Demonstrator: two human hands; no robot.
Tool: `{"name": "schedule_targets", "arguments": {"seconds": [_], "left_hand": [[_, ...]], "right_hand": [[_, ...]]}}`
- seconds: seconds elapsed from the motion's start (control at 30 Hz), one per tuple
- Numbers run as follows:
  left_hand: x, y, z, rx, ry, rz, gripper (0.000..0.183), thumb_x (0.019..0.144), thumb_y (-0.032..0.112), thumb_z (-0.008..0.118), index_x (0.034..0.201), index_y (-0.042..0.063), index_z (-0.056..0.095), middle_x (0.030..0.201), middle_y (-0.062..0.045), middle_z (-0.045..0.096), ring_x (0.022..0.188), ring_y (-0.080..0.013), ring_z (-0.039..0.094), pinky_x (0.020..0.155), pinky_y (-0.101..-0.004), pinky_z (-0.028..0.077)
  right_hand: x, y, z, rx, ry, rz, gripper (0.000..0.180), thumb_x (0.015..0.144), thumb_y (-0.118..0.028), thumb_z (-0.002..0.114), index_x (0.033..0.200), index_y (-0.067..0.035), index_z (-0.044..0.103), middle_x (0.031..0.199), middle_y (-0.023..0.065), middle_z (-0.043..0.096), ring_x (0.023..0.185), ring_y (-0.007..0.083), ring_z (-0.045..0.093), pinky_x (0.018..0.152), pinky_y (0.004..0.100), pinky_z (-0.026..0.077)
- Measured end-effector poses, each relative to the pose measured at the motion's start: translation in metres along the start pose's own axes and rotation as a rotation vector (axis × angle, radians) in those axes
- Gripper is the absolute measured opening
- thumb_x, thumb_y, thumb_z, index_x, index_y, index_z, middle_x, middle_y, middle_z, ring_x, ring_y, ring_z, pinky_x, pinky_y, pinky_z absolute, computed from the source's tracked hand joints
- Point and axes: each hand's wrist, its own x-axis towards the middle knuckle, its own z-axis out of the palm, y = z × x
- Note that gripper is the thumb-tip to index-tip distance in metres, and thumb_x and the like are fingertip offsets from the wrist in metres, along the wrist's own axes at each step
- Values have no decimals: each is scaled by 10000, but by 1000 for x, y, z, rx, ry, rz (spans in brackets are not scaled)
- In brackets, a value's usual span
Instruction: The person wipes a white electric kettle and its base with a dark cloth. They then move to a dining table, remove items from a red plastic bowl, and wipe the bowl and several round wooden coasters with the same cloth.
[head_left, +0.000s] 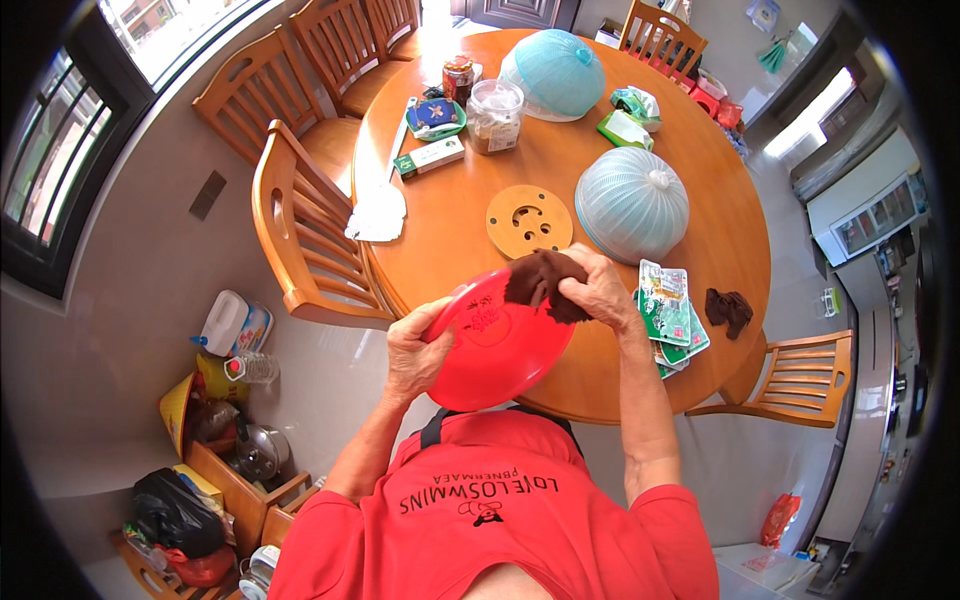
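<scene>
A red plastic basin (499, 360) is held tilted in front of my body, over the near edge of the table. My left hand (420, 349) grips its left rim, with the thumb on the inside. In my right hand (600, 289) is a bunched dark brown cloth (541, 281), which lies against the far right rim of the basin. Dark printed marks and a raised ring show on the basin's inner face. Just beyond it, a round wooden trivet (529, 219) with cut-out holes rests on the table.
On the round wooden table (442, 259) stand two mesh food covers (632, 202), a clear plastic jar (495, 118) and tissue packs (628, 129). Green packets (667, 307) and another brown cloth (727, 312) lie at the right. Wooden chairs (319, 232) surround it; bottles (238, 324) stand on the floor.
</scene>
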Motion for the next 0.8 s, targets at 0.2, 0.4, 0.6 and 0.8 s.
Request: {"name": "schedule_targets", "arguments": {"seconds": [0.2,0.4,0.6,0.8], "left_hand": [[5,-9,-22,-205,100,-70,320,832,-4,667,1142,-44,600,1003,-43,652,896,-94,597,821,-242,490],[12,-23,-18,-366,244,-78,348,838,-17,644,1177,-48,572,1050,-74,648,922,-115,611,833,-250,504],[24,-35,3,-576,446,-165,358,833,-62,580,1187,-25,547,1066,-86,638,926,-130,614,833,-263,504],[13,-35,25,-223,411,-190,507,796,46,679,1254,16,463,1153,-115,571,1058,-176,539,900,-297,442]], "right_hand": [[-46,10,15,762,27,358,294,804,-186,643,1022,5,592,818,67,621,587,155,617,504,274,511],[-87,13,57,984,251,472,330,813,-155,695,1089,-21,576,909,54,622,666,136,612,565,273,525],[-100,-3,99,1022,294,494,258,831,-183,696,962,9,583,804,47,614,642,109,587,576,261,504],[-73,-8,71,824,618,454,175,811,-155,649,834,3,578,667,20,549,516,104,530,435,240,453]]}}
